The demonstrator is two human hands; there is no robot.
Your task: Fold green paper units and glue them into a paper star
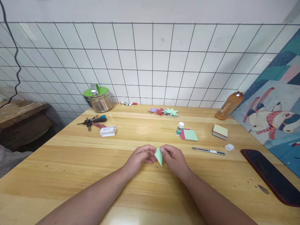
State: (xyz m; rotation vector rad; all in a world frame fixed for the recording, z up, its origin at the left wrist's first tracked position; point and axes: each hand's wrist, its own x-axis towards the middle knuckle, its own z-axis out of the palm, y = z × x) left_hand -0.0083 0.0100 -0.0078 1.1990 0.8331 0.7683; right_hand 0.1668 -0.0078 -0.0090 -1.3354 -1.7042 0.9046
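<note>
A small piece of pale green paper, folded into a narrow kite shape with its point toward me, is held just above the wooden table. My right hand pinches its upper right edge between thumb and fingers. From the other side, the curled fingers of my left hand close on its upper left edge; their exact contact is partly hidden. Beyond my hands stand a glue stick and, beside it, a flat green paper square lying over a magenta one.
Folded paper stars lie near the tiled wall. To the right are a utility knife, a white cap, a paper stack, a phone and a bottle. Leftward are keys, a small box and a pot.
</note>
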